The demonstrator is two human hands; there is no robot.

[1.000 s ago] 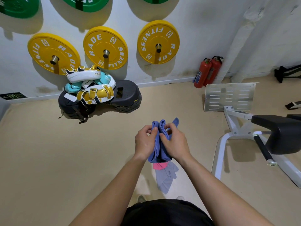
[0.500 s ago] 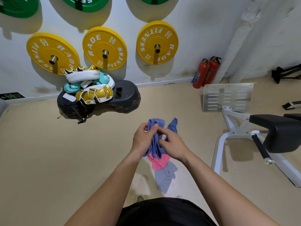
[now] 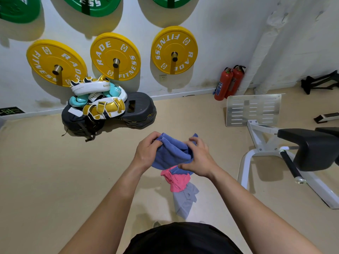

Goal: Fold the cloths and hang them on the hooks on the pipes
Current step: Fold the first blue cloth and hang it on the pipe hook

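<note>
A blue cloth is bunched between both hands in front of my chest. My left hand pinches its folded upper left edge. My right hand grips its right side, fingers curled over the fabric. A pink cloth and a grey cloth hang below the blue one, their upper ends hidden under my right hand and the blue cloth. White wrapped pipes run up the wall at the right, with small hooks near the top.
Yellow weight plates hang on wall pegs. A pile of boxing pads on black steps lies by the wall. Two red fire extinguishers stand beside the pipes. A white-framed bench with a black pad and a metal plate sits right.
The blue cloth was held narrow and upright between my hands; now my hands have spread apart and it lies wider across them. More of the pink cloth shows below.
</note>
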